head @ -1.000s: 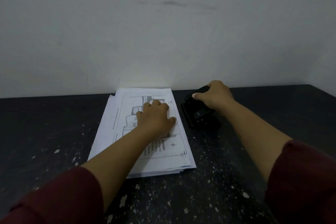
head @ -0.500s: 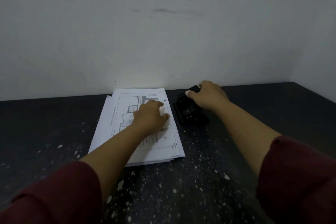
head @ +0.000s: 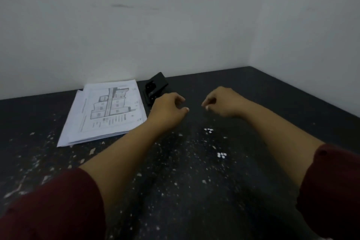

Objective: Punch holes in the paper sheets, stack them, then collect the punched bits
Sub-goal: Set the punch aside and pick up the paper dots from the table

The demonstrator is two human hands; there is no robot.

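Head view: left hand [head: 167,110] and right hand [head: 224,104] hover over the dark table [head: 282,103], fingers loosely curled, holding nothing. Paper stack [head: 109,111] lies left, hole punch [head: 155,88] just beside it; punched bits [head: 221,155] lie scattered nearer the person.

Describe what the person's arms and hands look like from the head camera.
Both arms are bare from above the wrist, with dark maroon sleeves pushed up the forearms: the left sleeve and the right sleeve. The left hand and right hand wear no gloves; no rings or watch are visible.
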